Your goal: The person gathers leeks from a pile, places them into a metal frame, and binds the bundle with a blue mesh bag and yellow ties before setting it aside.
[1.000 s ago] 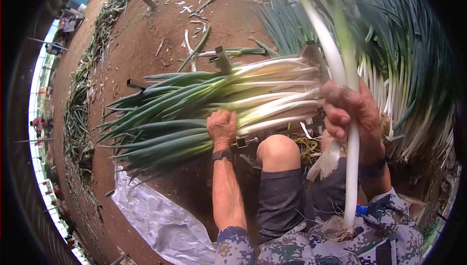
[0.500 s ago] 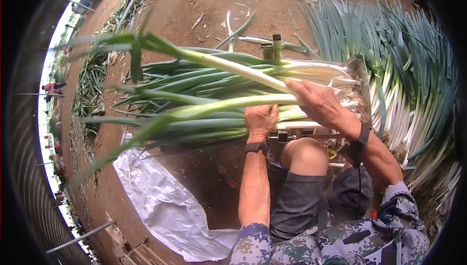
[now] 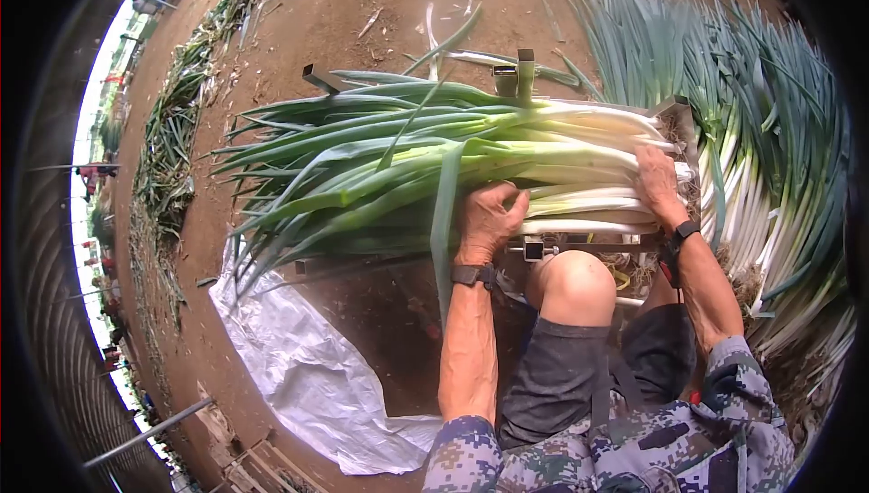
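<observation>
A thick bundle of long green onions (image 3: 362, 162) lies crosswise in a metal frame (image 3: 588, 247), leaves to the left and white root ends to the right. My left hand (image 3: 491, 215) is closed at the near side of the bundle, thumb and forefinger together. Whatever is inside its fingers is hidden. Around the white shanks near the roots, my right hand (image 3: 658, 183) is closed, with its fingertips partly hidden. One bent leaf (image 3: 444, 221) droops down beside my left wrist.
A large pile of green onions (image 3: 724, 113) lies on the right, partly beyond the metal end plate (image 3: 688, 131). Upright metal posts (image 3: 525, 76) stand at the frame's far side. A white plastic sheet (image 3: 317, 375) is at lower left. Leaf scraps (image 3: 176, 149) line the soil.
The green onions raised in my right hand now lie on the bundle. My right hand has moved right, to the root ends. My left hand has barely moved.
</observation>
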`<state>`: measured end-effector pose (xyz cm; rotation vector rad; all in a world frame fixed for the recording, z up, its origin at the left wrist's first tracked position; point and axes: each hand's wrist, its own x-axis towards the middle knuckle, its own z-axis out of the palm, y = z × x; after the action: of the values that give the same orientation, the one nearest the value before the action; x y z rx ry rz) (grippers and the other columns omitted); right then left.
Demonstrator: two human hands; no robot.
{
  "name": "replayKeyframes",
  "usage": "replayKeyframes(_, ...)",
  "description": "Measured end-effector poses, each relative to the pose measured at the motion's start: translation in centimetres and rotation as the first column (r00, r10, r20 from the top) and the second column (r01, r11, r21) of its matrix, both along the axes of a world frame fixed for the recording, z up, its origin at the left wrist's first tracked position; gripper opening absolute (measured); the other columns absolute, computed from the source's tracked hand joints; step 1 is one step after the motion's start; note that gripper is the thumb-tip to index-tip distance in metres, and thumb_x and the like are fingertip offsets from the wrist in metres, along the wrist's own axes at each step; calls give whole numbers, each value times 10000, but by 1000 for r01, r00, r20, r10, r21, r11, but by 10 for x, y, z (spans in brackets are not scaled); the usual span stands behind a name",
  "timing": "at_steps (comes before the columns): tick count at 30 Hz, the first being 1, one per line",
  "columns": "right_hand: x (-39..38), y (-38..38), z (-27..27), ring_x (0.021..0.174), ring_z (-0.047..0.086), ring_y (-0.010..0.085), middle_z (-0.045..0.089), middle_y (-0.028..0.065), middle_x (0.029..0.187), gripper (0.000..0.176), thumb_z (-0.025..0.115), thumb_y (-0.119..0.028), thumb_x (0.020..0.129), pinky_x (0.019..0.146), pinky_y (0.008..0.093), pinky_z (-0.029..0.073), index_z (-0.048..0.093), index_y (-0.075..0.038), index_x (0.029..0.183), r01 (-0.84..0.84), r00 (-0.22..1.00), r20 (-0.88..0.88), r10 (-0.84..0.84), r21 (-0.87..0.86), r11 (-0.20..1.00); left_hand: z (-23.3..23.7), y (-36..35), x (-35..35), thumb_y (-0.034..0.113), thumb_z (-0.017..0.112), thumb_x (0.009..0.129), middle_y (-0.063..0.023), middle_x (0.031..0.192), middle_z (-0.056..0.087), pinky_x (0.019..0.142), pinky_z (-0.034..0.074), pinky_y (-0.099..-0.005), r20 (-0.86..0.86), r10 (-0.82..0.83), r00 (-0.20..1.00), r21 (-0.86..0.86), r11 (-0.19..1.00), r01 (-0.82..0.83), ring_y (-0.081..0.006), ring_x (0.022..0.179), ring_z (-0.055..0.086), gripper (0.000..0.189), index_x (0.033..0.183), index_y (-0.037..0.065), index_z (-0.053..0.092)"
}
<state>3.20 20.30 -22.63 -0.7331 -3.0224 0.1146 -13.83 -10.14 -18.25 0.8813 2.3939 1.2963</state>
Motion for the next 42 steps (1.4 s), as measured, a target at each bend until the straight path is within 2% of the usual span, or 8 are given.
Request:
replayKeyframes(6, -10, 1, 18, 1006, 613, 304, 629, 91, 1012, 369, 745, -157, 776, 881, 441, 447, 648, -131, 1130, 34, 967, -256, -10, 87, 996, 11, -38, -11, 180, 698, 977, -29, 868, 728, 772, 515, -276, 224, 302, 927, 254, 900, -354, -111, 842, 649, 189, 959, -4, 742)
replayKeyframes(15, -5, -1, -19, 991, 617, 287, 658, 87, 1040, 312, 593, -82, 798, 879, 430, 456, 646, -109, 1105, 13, 980, -199, -8, 24, 1000, 82, -94, -79, 484, 585, 1008, -117, 762, 680, 624, 605, -368, 519, 579, 629, 254, 598, -760, -233, 660, 695, 510, 862, -2, 634)
replayKeyframes(19, -2, -3, -18, 975, 617, 282, 658, 87, 1022, 298, 575, -70, 801, 878, 428, 450, 649, -103, 1087, 34, 971, -238, -30, 12, 999, 119, -70, -108, 307, 639, 1010, -72, 706, 650, 621, 512, -308, -42, 678, 734, 200, 726, -658, -169, 614, 614, 350, 869, -13, 637)
replayKeyframes(24, -4, -7, -11, 964, 617, 290, 655, 92, 997, 285, 562, -50, 794, 871, 432, 448, 652, -96, 1061, 45, 956, -290, -44, -3, 999, 116, -29, -91, 168, 733, 907, -145, 1106, 697, 874, 533, -385, -790, 283, 544, 55, 916, -397, -291, 1002, 671, 274, 1122, 13, 667)
replayKeyframes(28, -3, 0, -4, 1012, 606, 298, 643, 114, 1025, 335, 695, -192, 733, 907, 445, 431, 654, -94, 1051, 25, 980, -193, -45, -108, 994, 66, 2, -55, 254, 789, 836, -97, 1182, 656, 1124, 344, -532, -734, -184, 654, -379, 910, -170, -302, 1215, 569, 387, 1174, 99, 682)
replayKeyframes(32, -3, 11, 6, 1033, 597, 321, 638, 146, 1026, 657, 696, -642, 810, 958, 471, 413, 687, -70, 1133, -3, 994, -97, -40, -411, 912, 38, -15, -32, 284, 822, 796, -67, 1052, 659, 961, 436, -447, -727, -84, 681, -251, 956, -150, -297, 1010, 602, 323, 1054, 114, 730)
replayKeyframes(38, -11, 13, 26, 968, 592, 321, 636, 144, 930, 768, 567, -789, 827, 888, 453, 406, 679, -40, 957, 19, 962, -237, -135, -433, 901, 69, -21, -34, 259, 841, 775, -64, 1054, 656, 927, 464, -449, -348, 100, 932, -324, 920, -219, -309, 1041, 603, 375, 1092, 99, 719)
replayKeyframes(42, -15, 16, 39, 908, 562, 298, 586, 98, 881, 676, 593, -750, 830, 884, 431, 387, 635, -77, 875, -6, 879, -466, -101, -223, 975, 99, 9, -41, 196, 847, 727, -75, 1165, 637, 1106, 344, -526, -652, -117, 749, -454, 852, -262, -275, 1193, 546, 552, 1237, 124, 648)
